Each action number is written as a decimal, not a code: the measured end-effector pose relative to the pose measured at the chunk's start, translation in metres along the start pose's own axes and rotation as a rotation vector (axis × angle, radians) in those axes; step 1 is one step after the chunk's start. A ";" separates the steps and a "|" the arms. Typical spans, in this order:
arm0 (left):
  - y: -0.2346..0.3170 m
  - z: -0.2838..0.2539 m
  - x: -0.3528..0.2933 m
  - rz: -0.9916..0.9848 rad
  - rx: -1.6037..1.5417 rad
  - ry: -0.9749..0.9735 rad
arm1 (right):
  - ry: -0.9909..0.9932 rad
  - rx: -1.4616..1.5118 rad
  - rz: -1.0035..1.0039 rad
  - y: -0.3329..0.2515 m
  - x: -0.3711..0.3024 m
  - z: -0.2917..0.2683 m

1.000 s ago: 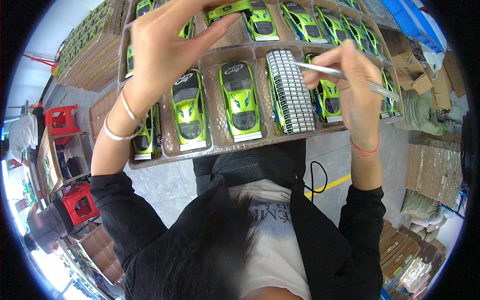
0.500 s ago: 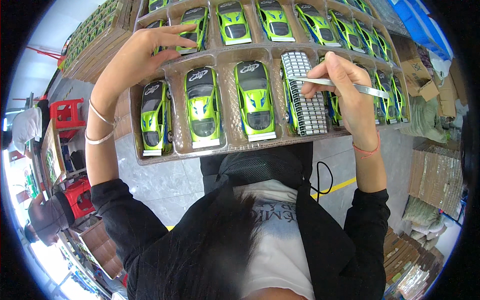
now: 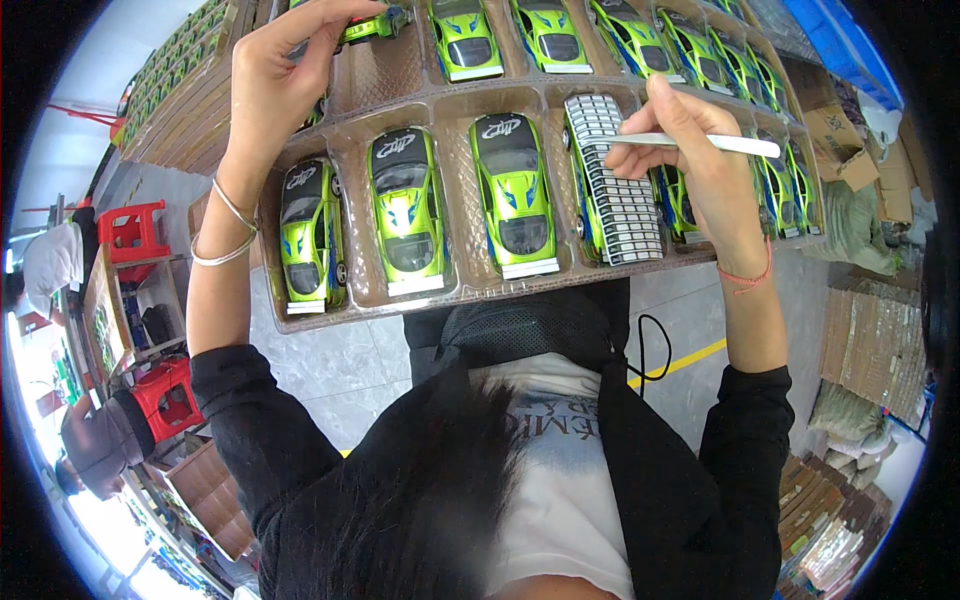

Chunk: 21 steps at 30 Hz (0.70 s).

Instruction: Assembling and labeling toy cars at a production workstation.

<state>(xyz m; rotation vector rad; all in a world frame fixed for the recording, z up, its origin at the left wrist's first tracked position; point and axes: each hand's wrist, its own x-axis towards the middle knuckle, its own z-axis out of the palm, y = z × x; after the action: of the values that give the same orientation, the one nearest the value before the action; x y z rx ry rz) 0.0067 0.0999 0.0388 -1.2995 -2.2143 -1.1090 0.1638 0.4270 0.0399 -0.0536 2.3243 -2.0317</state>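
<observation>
A brown moulded tray [image 3: 440, 100] holds rows of green toy cars, such as one green car [image 3: 515, 195] in the near row. My left hand [image 3: 275, 75] grips another green toy car [image 3: 365, 25] at the tray's far left, lifted above its pocket. My right hand [image 3: 690, 150] holds silver tweezers [image 3: 690, 142], their tip over a sticker sheet [image 3: 615, 180] of small black-and-white strips that lies on a car in the near row.
Red plastic stools [image 3: 130, 235] stand at the left beside another person [image 3: 95, 440]. Stacked trays of cars [image 3: 170, 85] lie at the upper left. Cardboard boxes [image 3: 835, 135] and stacked cardboard [image 3: 870, 345] sit at the right. A black cable [image 3: 650, 350] lies on the grey floor.
My left hand has drawn back left and up with a green car in it. The tray has shifted down in view. My right hand stays at the sticker sheet with the tweezers.
</observation>
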 end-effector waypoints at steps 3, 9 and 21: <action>0.026 0.002 0.009 -0.030 0.086 0.061 | 0.058 0.039 -0.008 0.003 -0.003 -0.001; 0.040 -0.002 0.014 -0.066 0.273 0.063 | 0.050 0.030 -0.010 0.002 -0.002 -0.001; 0.112 0.069 0.068 0.369 -0.348 0.310 | 0.092 0.023 -0.013 0.002 -0.008 0.002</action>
<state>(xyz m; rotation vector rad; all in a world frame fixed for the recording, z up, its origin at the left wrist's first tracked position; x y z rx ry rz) 0.0723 0.2231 0.0883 -1.4757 -1.5305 -1.4669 0.1717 0.4253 0.0377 0.0261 2.3585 -2.1106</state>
